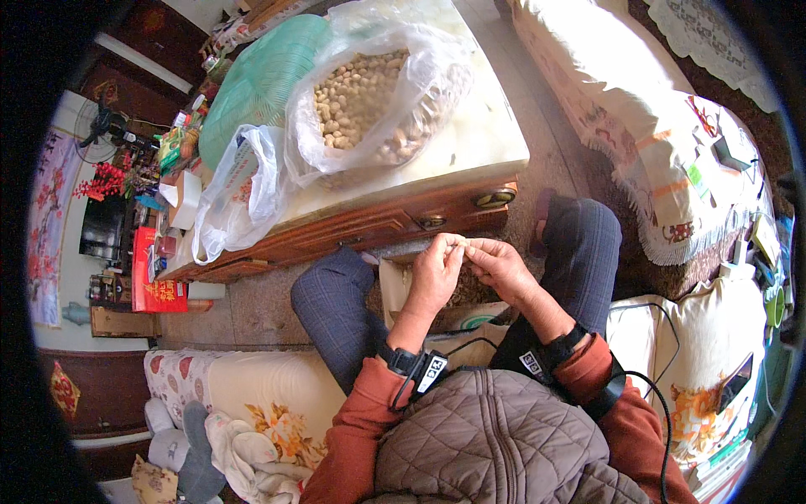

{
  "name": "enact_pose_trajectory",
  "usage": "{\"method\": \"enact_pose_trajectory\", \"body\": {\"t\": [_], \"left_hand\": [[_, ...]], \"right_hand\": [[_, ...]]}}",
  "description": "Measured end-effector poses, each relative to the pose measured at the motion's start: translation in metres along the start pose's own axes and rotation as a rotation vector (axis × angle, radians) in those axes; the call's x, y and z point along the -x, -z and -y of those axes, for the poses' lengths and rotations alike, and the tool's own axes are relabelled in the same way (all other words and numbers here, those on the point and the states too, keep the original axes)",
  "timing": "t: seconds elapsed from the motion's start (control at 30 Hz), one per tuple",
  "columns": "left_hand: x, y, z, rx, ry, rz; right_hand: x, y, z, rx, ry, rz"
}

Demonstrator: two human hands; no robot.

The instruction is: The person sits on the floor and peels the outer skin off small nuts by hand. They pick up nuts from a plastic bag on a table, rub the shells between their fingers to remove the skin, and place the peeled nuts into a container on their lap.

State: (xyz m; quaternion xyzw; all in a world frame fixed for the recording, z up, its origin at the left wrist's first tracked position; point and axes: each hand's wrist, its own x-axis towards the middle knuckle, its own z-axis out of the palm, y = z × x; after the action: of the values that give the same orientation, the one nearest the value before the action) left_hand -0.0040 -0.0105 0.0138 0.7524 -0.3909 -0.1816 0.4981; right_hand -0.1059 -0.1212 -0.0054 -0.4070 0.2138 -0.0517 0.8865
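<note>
My left hand [436,274] and my right hand [505,268] meet at the fingertips above my lap. Pinched between them is a small pale piece, apparently a peanut [463,244], mostly covered by the fingers. Beneath my hands, between my knees, stands an open cardboard box [394,286]; dark bits seem to lie in it. On the table ahead, a large clear plastic bag [308,135] gapes open, full of unshelled peanuts [356,94]. To its left sits a smaller white plastic bag [217,217] with some reddish kernels [242,191] inside.
The wooden table [378,230] has a drawer front facing me. A green mesh food cover [258,82] lies behind the bags. At the left are a tissue box [186,200] and a red gift box [151,277]. A covered sofa [630,113] runs along the right.
</note>
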Motion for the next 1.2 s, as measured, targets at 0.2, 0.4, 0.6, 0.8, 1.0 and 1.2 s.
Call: {"method": "enact_pose_trajectory", "body": {"t": [0.2, 0.4, 0.6, 0.8, 1.0, 1.2], "left_hand": [[0.001, -0.01, 0.003, -0.02, -0.052, -0.069], [0.002, -0.024, 0.009, -0.089, 0.038, -0.114], [0.0, -0.035, 0.016, -0.127, 0.067, -0.129], [-0.005, -0.026, 0.018, 0.129, 0.111, -0.007], [-0.005, -0.032, 0.025, 0.218, 0.099, -0.023], [-0.001, -0.035, 0.03, 0.255, 0.126, -0.03]], "right_hand": [[0.0, -0.003, -0.002, 0.141, 0.054, -0.069], [0.0, -0.005, -0.012, 0.128, 0.098, -0.198], [-0.001, -0.01, -0.016, 0.127, 0.096, -0.312], [0.0, -0.006, -0.012, 0.031, 0.048, -0.191], [-0.001, -0.004, -0.016, -0.085, 0.033, -0.172], [-0.002, -0.003, -0.019, -0.118, 0.013, -0.165]]}}
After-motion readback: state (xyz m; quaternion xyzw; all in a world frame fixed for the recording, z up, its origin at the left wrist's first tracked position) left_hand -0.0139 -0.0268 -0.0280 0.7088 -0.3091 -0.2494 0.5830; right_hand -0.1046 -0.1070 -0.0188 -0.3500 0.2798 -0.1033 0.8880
